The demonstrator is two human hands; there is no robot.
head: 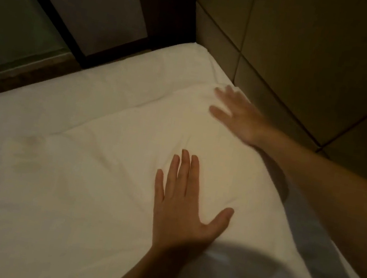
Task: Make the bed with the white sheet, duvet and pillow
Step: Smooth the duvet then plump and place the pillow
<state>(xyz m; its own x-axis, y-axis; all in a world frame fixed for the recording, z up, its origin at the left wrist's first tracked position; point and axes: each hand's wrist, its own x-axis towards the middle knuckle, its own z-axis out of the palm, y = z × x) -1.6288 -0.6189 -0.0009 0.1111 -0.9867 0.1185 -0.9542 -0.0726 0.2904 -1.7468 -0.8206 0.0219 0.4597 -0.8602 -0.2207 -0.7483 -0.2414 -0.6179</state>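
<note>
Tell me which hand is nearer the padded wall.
Right. The right hand presses the pillow at its edge beside the padded wall; the left hand lies flat on the pillow, farther from it.

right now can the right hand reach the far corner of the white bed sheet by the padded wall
Probably yes: the right hand lies flat on the plump white pillow, and only bare sheet lies between it and that corner.

Dim, warm light; soft focus; right hand (237, 114) motion-blurred; dark shadow lower right.
</note>
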